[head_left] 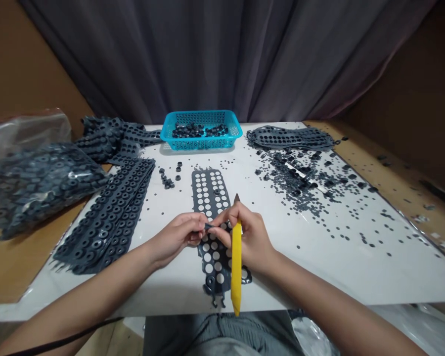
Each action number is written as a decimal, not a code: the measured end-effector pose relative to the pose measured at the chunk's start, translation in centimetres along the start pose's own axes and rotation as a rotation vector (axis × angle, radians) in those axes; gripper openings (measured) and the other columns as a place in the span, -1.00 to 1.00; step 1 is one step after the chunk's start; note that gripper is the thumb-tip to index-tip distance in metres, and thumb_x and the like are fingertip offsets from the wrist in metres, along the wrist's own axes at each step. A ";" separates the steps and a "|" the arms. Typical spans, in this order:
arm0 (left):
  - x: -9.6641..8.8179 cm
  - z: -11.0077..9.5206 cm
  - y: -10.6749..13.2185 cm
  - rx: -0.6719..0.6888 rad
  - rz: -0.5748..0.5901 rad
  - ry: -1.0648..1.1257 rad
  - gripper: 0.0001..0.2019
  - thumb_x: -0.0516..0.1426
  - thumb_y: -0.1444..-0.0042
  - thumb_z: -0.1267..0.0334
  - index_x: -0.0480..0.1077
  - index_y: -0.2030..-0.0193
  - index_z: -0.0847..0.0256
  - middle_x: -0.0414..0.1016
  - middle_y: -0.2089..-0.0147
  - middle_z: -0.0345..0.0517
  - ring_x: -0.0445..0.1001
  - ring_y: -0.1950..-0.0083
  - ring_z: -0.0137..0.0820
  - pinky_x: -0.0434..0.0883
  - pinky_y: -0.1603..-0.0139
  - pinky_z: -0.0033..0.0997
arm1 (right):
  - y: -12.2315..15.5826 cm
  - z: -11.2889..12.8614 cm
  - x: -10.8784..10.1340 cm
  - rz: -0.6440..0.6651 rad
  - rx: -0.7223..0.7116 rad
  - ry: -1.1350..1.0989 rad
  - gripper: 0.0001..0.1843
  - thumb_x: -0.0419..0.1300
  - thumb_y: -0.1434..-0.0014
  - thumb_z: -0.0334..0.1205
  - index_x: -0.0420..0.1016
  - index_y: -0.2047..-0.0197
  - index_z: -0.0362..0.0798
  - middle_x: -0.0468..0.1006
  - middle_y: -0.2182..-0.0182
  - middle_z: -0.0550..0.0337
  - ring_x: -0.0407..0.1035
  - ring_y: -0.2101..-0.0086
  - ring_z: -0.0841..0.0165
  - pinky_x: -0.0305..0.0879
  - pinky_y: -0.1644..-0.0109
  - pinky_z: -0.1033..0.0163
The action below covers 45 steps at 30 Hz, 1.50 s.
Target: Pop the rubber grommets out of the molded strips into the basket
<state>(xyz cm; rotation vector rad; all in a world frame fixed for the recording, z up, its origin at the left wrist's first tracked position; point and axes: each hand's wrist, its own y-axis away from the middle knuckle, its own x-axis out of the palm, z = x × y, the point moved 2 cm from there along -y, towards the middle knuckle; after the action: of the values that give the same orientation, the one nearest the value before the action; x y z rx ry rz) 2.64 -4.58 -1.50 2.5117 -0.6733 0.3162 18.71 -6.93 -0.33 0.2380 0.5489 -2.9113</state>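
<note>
A yellow-handled craft knife (236,267) is gripped in the right hand (247,238), its blade tip pointed far along a near-far long axis. A small rubber scrap (208,226) is pinched by the left hand (174,237) over a perforated rubber strip (210,193).

From here I'm seeing a matt, dark grey rubbery sheet (210,173) lying on a glossy white tabletop (311,277), with a matching rubber scrap (208,226) showing the same dull finish. A smooth yellow tool handle (236,267) is looking like plastic, and its tip (237,198) is showing a metallic sheen. At top centre, a turquoise plastic basket (201,129) is shining faintly, a clear plastic bag (40,188) is glinting at left, and a grey cloth curtain (193,59) is hanging in soft, matt folds.
</note>
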 end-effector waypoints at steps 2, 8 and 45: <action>0.1 -0.1 0.0 -0.007 0.011 0.031 -0.86 0.16 0.14 0.26 0.32 0.52 0.29 0.15 0.58 -0.27 0.03 0.52 -0.55 -0.04 0.50 -0.51 | 0.0 0.0 0.1 0.015 0.064 -0.082 -0.62 0.26 -0.10 -0.22 0.03 0.41 0.05 0.57 0.39 0.20 0.46 0.40 0.32 0.37 0.30 0.20; 0.1 -0.2 0.0 -0.018 0.039 0.079 -0.89 0.13 0.13 0.32 0.27 0.54 0.29 0.14 0.57 -0.27 0.03 0.53 -0.56 -0.03 0.51 -0.53 | -0.2 0.2 0.6 -0.006 0.177 -0.231 -0.64 0.24 -0.12 -0.20 0.03 0.40 0.04 0.57 0.40 0.25 0.44 0.41 0.35 0.36 0.26 0.18; -0.2 -1.4 1.1 0.451 -0.149 -0.596 -0.82 0.10 -0.11 0.22 0.31 0.45 0.25 0.29 0.45 -0.22 0.23 0.37 -0.44 0.18 0.32 -0.43 | -0.1 -0.5 0.8 0.003 0.345 -0.532 -0.52 0.38 0.06 -0.36 0.04 0.42 0.01 0.53 0.41 0.33 0.38 0.40 0.46 0.28 0.23 0.27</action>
<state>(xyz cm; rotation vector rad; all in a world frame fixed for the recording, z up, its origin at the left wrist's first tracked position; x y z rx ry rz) 1.77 -4.53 0.05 3.0989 -0.6799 -0.4015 17.93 -6.78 -0.89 -0.4827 -0.0378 -2.8676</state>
